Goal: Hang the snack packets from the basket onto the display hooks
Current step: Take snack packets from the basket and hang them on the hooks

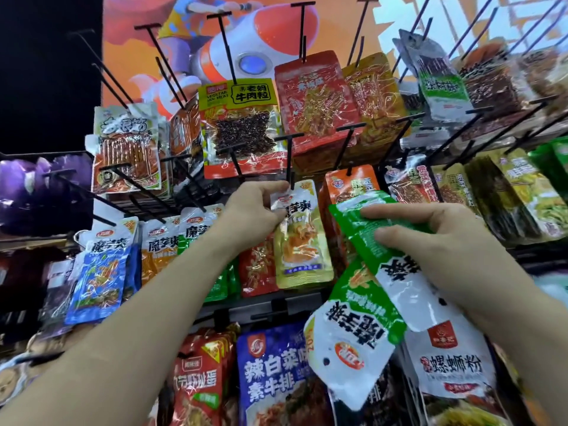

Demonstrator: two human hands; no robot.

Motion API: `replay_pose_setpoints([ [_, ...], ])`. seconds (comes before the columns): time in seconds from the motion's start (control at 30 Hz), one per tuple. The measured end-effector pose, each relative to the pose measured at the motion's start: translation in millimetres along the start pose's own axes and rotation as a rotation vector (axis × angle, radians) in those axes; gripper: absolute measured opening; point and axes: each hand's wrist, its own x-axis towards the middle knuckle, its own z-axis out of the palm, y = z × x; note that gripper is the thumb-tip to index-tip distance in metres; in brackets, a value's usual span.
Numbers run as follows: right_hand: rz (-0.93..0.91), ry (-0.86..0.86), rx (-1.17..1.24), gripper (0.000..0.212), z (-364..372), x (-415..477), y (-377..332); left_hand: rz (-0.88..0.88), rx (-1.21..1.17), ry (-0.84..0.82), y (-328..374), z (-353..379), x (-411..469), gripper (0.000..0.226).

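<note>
While the left hand (258, 202) pinches a yellow-and-white foil packet (299, 238) at a black wire hook (289, 158), the right hand (436, 244), fingers (399, 212) curled, clutches two green-and-white plastic packets (362, 305) awaiting hooks.

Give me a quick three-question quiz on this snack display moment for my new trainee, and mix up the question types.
1. True or false: the left hand pinches the top of the yellow packet close to a hook.
2. Multiple choice: the right hand grips packets that are mainly A) purple, B) green and white, C) black.
3. Fill in: the print on those packets faces ____ down.

Key: 1 true; 2 B; 3 upside.
</note>
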Motion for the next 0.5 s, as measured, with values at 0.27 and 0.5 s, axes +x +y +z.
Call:
replay_pose_setpoints([
  [0.27, -0.095, -0.004, -0.056, 0.051, -0.4, -2.8, 12.5, 0.000, 0.455, 0.021, -22.3, 35.1, 20.0, 0.062],
  [0.5, -0.161, 0.095, 0.003, 0.047, 4.0, -3.8, 21.0, 0.146, 0.329, 0.083, -6.3, 15.2, -23.5, 0.031],
])
